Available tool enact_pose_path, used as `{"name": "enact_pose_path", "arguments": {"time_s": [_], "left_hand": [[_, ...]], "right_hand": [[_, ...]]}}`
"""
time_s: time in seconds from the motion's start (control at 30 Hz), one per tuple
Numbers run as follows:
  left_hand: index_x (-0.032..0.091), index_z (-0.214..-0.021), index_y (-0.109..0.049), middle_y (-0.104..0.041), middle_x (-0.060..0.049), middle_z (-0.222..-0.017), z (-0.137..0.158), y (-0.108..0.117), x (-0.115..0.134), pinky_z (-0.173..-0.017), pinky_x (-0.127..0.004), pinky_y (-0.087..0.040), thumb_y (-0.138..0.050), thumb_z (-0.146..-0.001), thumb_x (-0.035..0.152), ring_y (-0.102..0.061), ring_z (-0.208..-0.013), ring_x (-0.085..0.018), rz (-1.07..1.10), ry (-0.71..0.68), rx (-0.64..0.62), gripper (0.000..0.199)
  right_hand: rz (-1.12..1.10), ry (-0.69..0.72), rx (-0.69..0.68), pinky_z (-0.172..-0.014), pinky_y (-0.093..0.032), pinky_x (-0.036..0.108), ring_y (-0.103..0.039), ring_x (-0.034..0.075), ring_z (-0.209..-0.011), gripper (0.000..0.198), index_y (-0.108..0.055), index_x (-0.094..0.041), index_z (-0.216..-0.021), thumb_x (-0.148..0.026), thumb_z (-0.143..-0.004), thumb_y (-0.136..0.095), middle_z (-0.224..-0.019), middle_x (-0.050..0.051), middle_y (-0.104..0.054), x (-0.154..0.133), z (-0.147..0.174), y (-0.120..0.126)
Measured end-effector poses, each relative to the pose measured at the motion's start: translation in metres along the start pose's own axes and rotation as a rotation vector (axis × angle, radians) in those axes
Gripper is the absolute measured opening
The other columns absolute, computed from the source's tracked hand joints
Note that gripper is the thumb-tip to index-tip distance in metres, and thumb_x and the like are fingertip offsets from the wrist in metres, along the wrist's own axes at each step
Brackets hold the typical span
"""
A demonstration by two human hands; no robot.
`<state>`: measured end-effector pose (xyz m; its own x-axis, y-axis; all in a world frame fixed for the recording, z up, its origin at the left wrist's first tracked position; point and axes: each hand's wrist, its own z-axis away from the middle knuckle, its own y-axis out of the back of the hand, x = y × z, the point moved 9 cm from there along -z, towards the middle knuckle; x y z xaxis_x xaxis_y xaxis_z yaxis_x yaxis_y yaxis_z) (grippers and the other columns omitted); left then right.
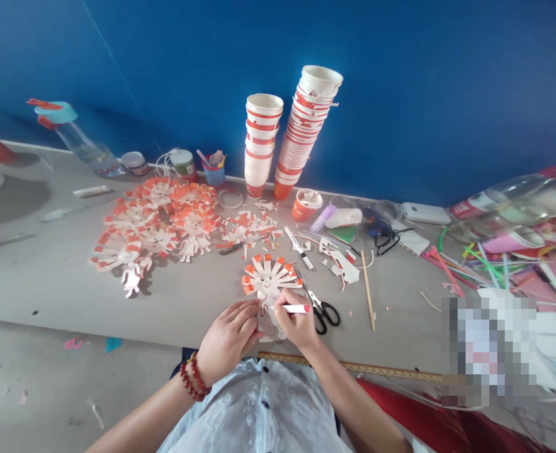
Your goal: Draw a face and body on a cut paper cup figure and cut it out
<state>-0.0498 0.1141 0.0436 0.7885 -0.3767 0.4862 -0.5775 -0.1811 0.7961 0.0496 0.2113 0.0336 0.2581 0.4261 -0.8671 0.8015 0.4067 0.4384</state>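
Note:
A paper cut-out figure (pixel 267 282) lies on the grey table, with a drawn smiling face and a fringe of orange-tipped strips round its head. My left hand (pixel 233 332) rests on its left edge, fingers bent and thumb below, holding it against the table. A small red bit shows by that thumb; I cannot tell what it is. In my right hand (pixel 299 322) is a white marker (pixel 293 308) with a red end, its tip at the figure's body, where dark lines are drawn. Black-handled scissors (pixel 322 308) lie open just right of that hand.
Similar figures (pixel 157 217) are heaped on the left. Paper scraps (pixel 249 228) and another marker (pixel 299 248) lie beyond my hands. Two tall cup stacks (pixel 263 145) stand by the blue wall. A wooden stick (pixel 368 290), a glue gun (pixel 380 225) and a bottle (pixel 509 195) are right.

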Motion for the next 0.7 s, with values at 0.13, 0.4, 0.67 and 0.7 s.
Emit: {"name": "enact_pose_path", "arguments": {"time_s": [0.13, 0.4, 0.67, 0.7], "left_hand": [[0.019, -0.09, -0.055, -0.069, -0.012, -0.121, 0.0003, -0.0005, -0.0005, -0.105, -0.044, -0.052, -0.052, -0.1, 0.023, -0.059, -0.127, -0.026, 0.007, -0.001, 0.002, 0.012], [0.019, -0.09, -0.056, -0.069, -0.012, -0.12, 0.0007, -0.0002, -0.0008, -0.104, -0.045, -0.053, -0.052, -0.1, 0.025, -0.06, -0.125, -0.026, 0.012, -0.001, 0.002, 0.012], [0.019, -0.09, -0.056, -0.069, -0.012, -0.121, -0.0004, 0.0003, -0.0007, -0.104, -0.045, -0.052, -0.052, -0.1, 0.024, -0.06, -0.125, -0.026, -0.001, -0.001, 0.005, 0.012], [0.018, -0.09, -0.056, -0.069, -0.012, -0.121, -0.0004, 0.0002, -0.0006, -0.105, -0.044, -0.052, -0.052, -0.099, 0.024, -0.06, -0.126, -0.026, -0.003, -0.001, 0.003, 0.011]], "right_hand": [[-0.009, -0.002, -0.009, -0.049, -0.029, 0.024, -0.037, 0.011, -0.047, 0.02, -0.044, -0.022, -0.064, -0.016, -0.082, -0.051, -0.053, -0.006, -0.041, -0.0001, 0.0004, -0.0008], [-0.015, -0.001, -0.024, -0.048, -0.028, 0.023, -0.035, 0.01, -0.046, 0.02, -0.042, -0.022, -0.064, -0.016, -0.081, -0.051, -0.051, -0.007, -0.039, 0.0001, 0.0007, -0.002], [0.003, 0.004, -0.039, -0.047, -0.028, 0.024, -0.036, 0.011, -0.046, 0.02, -0.041, -0.023, -0.063, -0.016, -0.079, -0.05, -0.05, -0.006, -0.04, -0.0032, -0.0001, -0.0023], [0.004, 0.003, -0.042, -0.047, -0.028, 0.024, -0.036, 0.011, -0.046, 0.02, -0.042, -0.023, -0.063, -0.016, -0.079, -0.05, -0.05, -0.006, -0.041, -0.0034, -0.0002, -0.0024]]}}
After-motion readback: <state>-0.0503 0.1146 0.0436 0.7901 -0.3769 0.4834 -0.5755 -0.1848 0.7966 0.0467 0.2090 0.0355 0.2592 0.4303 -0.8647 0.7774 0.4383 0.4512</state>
